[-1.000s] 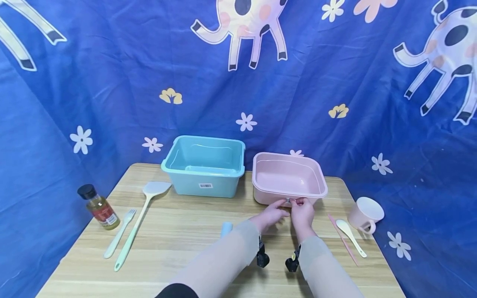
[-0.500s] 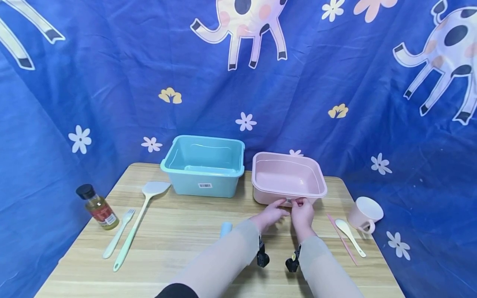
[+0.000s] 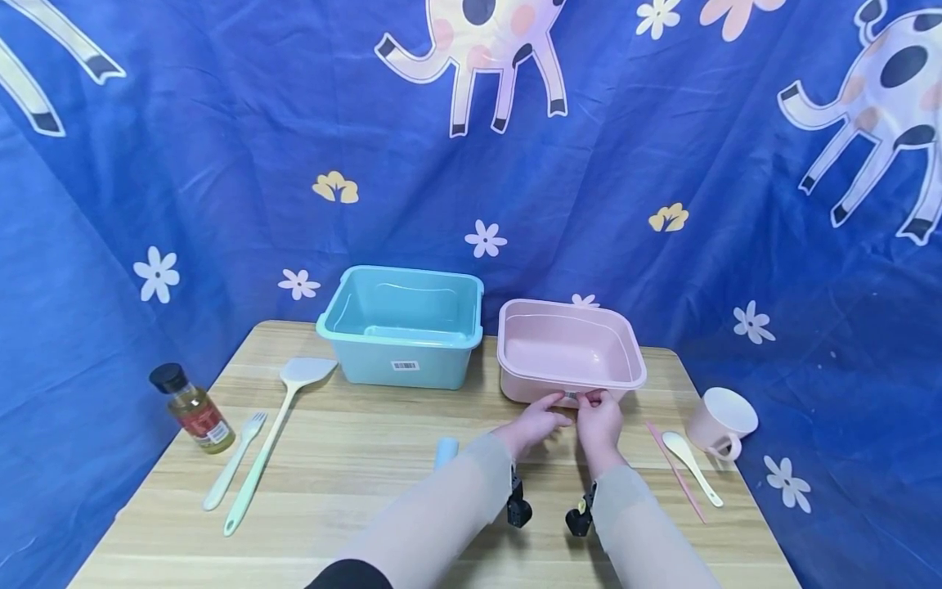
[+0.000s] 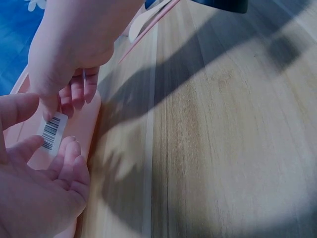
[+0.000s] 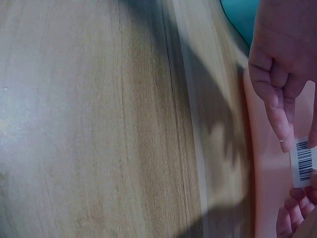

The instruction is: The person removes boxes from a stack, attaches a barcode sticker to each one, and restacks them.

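A white barcode sticker [image 4: 52, 132] lies on the front wall of a pink plastic bin [image 3: 567, 384]. My right hand [image 3: 598, 427] pinches the sticker at its right end between thumb and fingers. Just left of it, my left hand [image 3: 536, 424] touches the sticker's other end with a fingertip, its remaining fingers loosely bent. In the right wrist view the sticker [image 5: 303, 162] sits between the left hand [image 5: 282, 64] and the right hand [image 5: 297, 213], the latter partly cut off. Most of the sticker is hidden by fingers in the head view.
A turquoise bin [image 3: 401, 364] stands left of the pink one. Leftward lie a spatula [image 3: 268, 446], a fork [image 3: 235, 462] and a bottle [image 3: 195, 413]. A mug [image 3: 721, 421], a white spoon [image 3: 692, 466] and a pink stick [image 3: 675, 473] are on the right. A light-blue cylinder [image 3: 446, 451] is partly behind the left forearm.
Both hands stay at the pink bin's front wall, with barely any finger movement. The head view has shifted very slightly; the other objects keep their places.
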Available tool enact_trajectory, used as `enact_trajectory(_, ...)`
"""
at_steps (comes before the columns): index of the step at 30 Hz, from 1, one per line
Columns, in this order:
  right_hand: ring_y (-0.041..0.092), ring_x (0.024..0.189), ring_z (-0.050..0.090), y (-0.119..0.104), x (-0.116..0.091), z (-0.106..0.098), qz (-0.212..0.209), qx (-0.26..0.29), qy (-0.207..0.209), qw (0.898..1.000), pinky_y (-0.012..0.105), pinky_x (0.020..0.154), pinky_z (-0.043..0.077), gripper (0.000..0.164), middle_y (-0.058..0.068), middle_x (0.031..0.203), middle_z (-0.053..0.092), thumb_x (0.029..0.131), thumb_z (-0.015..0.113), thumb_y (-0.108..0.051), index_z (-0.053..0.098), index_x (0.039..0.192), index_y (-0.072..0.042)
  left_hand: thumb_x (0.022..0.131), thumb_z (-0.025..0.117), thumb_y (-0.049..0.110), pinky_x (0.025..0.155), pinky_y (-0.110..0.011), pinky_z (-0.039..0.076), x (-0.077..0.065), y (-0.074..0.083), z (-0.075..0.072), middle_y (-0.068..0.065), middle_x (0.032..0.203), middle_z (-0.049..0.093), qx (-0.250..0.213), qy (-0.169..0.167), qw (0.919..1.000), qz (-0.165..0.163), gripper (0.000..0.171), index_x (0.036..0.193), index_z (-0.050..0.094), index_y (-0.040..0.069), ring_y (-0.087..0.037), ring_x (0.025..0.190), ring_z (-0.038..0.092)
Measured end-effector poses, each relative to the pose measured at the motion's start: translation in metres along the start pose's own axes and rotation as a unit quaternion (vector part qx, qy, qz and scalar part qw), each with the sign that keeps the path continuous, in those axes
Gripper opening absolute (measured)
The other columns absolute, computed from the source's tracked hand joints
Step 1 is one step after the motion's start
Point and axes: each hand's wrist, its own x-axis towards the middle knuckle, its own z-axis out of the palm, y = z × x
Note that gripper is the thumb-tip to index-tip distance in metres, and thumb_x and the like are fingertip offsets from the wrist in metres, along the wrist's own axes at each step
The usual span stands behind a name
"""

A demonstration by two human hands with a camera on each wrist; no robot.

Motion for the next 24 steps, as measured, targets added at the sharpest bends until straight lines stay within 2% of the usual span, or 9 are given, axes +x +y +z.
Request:
enact_trajectory(4, 0.033, 0.078, 0.061, 0.0025, 0.0015, -0.0005, -0.003, -0.003, 0.000, 1.000, 0.046, 0.075, 0.046, 0.014, 0.015, 0.079, 0.065, 0.091, 0.069, -0.011, 0.064, 0.087, 0.002, 0.090, 0.063, 0.008, 0.089, -0.052, 0.046, 0.0015, -0.0003, 0.0019, -0.019, 0.145, 0.044, -0.003, 0.003, 1.0000, -0.003, 0.064, 0.150, 0.041, 0.009, -0.038, 0.093, 0.059)
enact_trajectory(11, 0.033, 0.079, 0.061, 0.0025, 0.0017, -0.0007, -0.005, 0.000, 0.002, 1.000, 0.046, 0.076, 0.046, 0.014, 0.015, 0.080, 0.066, 0.090, 0.070, -0.011, 0.065, 0.087, 0.002, 0.091, 0.063, 0.007, 0.085, -0.053, 0.048, 0.0013, 0.0003, 0.0017, -0.021, 0.132, 0.054, -0.004, 0.005, 1.0000, -0.004, 0.063, 0.150, 0.041, 0.010, -0.037, 0.090, 0.061)
enact_trajectory(19, 0.033, 0.080, 0.060, 0.0036, 0.0027, -0.0016, 0.005, 0.007, -0.004, 1.000, 0.046, 0.076, 0.045, 0.014, 0.015, 0.080, 0.065, 0.091, 0.068, -0.011, 0.064, 0.088, 0.002, 0.090, 0.063, 0.006, 0.085, -0.054, 0.048, 0.0041, -0.0023, 0.0021, -0.022, 0.132, 0.054, -0.015, 0.005, 0.9999, -0.004, 0.063, 0.149, 0.042, 0.009, -0.037, 0.087, 0.061)
enact_trajectory(24, 0.033, 0.080, 0.059, 0.0048, 0.0034, -0.0019, 0.010, 0.007, -0.006, 1.000, 0.045, 0.076, 0.044, 0.013, 0.014, 0.081, 0.064, 0.092, 0.068, -0.011, 0.064, 0.089, 0.001, 0.090, 0.063, 0.008, 0.081, -0.054, 0.050, 0.0034, -0.0025, 0.0012, -0.013, 0.116, 0.061, -0.009, 0.002, 0.9999, -0.010, 0.064, 0.150, 0.041, 0.011, -0.038, 0.088, 0.061)
